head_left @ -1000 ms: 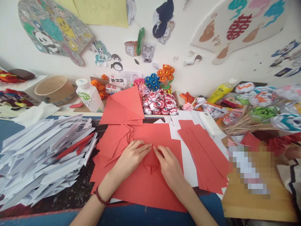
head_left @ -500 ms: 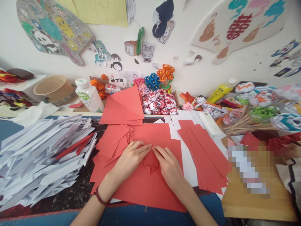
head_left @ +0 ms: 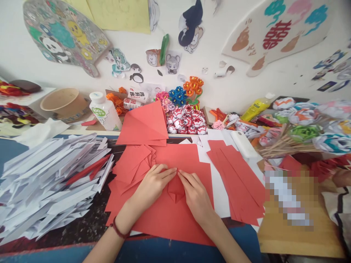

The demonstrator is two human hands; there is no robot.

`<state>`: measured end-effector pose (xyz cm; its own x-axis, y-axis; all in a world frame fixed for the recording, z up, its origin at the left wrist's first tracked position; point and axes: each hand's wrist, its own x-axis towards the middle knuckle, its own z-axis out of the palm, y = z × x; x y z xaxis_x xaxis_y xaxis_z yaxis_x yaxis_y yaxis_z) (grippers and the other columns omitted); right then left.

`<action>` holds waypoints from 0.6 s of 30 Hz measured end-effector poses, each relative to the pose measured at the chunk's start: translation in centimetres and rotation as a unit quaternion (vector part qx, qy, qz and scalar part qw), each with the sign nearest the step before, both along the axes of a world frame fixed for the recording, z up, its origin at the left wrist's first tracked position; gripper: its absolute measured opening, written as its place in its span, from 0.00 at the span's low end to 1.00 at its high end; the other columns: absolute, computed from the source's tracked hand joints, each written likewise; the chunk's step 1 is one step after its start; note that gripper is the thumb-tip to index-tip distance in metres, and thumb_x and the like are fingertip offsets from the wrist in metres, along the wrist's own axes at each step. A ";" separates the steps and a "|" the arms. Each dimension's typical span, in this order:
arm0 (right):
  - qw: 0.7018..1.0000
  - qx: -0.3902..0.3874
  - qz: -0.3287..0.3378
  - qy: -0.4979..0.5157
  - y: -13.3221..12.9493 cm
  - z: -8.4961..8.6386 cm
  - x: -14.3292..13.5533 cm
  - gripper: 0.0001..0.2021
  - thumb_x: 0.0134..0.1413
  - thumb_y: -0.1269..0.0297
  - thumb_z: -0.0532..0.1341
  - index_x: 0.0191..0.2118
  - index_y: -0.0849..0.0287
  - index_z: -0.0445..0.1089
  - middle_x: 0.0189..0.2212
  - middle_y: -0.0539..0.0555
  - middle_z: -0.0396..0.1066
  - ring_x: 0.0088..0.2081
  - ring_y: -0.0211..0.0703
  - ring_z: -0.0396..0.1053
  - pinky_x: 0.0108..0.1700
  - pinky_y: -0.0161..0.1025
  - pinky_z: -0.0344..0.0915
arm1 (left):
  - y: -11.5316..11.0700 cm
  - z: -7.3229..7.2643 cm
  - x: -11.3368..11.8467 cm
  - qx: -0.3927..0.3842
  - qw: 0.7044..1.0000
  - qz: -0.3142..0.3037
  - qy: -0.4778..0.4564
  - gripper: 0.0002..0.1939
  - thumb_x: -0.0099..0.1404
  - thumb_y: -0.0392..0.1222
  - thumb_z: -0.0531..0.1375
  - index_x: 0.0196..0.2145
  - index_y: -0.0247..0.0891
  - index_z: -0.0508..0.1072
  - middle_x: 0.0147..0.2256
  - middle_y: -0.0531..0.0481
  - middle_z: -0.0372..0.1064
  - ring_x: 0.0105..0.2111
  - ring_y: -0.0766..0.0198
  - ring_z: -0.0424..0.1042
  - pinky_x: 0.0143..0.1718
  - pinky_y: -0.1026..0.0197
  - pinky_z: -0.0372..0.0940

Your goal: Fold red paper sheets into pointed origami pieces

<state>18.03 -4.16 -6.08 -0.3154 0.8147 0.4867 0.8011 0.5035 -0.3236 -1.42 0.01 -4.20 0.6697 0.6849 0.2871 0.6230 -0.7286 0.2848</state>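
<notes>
Where the folded piece [head_left: 176, 190] sits, at the lower centre of the frame, the left hand [head_left: 154, 183] and the right hand [head_left: 197, 197] pinch its upper tip with their fingers. Red sheets [head_left: 170, 223] lie beneath it; white strips [head_left: 52, 182] heap up at the left, red strips [head_left: 234, 179] lie at the right, and rosettes [head_left: 187, 119] cluster near the centre.

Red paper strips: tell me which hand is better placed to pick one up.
Probably the right hand: the red paper strips lie on its side. The left hand is farther off, across the folded red paper where both hands' fingertips meet.
</notes>
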 end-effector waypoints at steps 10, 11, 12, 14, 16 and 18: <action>1.000 -0.012 0.012 0.012 -0.1 -0.1 0.1 0.26 0.61 0.83 0.45 0.61 0.63 0.63 0.49 0.61 0.72 0.45 0.48 0.68 0.50 0.47 0.72 | 0.0 -0.2 0.0 0.003 1.000 -0.001 -0.004 0.19 0.71 0.33 0.49 0.58 0.35 0.66 0.54 0.43 0.69 0.47 0.56 0.64 0.48 0.50 0.63; 1.000 -0.013 0.012 0.010 -0.1 -0.1 0.1 0.26 0.61 0.83 0.45 0.61 0.63 0.63 0.49 0.61 0.72 0.46 0.48 0.68 0.50 0.48 0.72 | 0.0 -0.2 0.0 0.005 1.000 -0.001 -0.004 0.19 0.71 0.33 0.49 0.58 0.35 0.66 0.53 0.43 0.69 0.47 0.56 0.64 0.48 0.50 0.63; 1.000 -0.014 0.013 0.008 -0.1 -0.1 0.1 0.26 0.60 0.83 0.45 0.61 0.63 0.62 0.49 0.61 0.72 0.46 0.48 0.68 0.50 0.48 0.72 | 0.0 -0.2 0.0 0.008 1.000 0.000 -0.004 0.19 0.71 0.33 0.49 0.58 0.36 0.66 0.53 0.43 0.70 0.47 0.56 0.64 0.48 0.50 0.63; 1.000 -0.014 0.014 0.005 -0.1 -0.1 0.1 0.26 0.60 0.83 0.45 0.61 0.63 0.62 0.49 0.61 0.71 0.45 0.47 0.69 0.50 0.47 0.73 | 0.0 -0.2 0.0 0.009 1.000 0.000 -0.002 0.19 0.72 0.33 0.48 0.58 0.36 0.66 0.53 0.43 0.70 0.47 0.56 0.64 0.49 0.49 0.62; 1.000 -0.014 0.015 0.005 0.0 -0.1 0.1 0.26 0.60 0.83 0.45 0.61 0.63 0.62 0.49 0.61 0.71 0.43 0.47 0.69 0.48 0.47 0.73 | 0.0 -0.2 0.0 0.006 1.000 -0.001 0.003 0.19 0.72 0.33 0.48 0.58 0.36 0.66 0.54 0.44 0.69 0.47 0.56 0.64 0.49 0.50 0.62; 1.000 -0.013 0.018 0.004 0.0 -0.1 0.1 0.26 0.60 0.84 0.45 0.61 0.64 0.62 0.49 0.61 0.72 0.43 0.46 0.69 0.48 0.47 0.73 | -0.1 -0.2 0.0 0.005 1.000 -0.002 0.008 0.19 0.71 0.32 0.49 0.58 0.36 0.66 0.54 0.45 0.69 0.47 0.56 0.64 0.49 0.50 0.61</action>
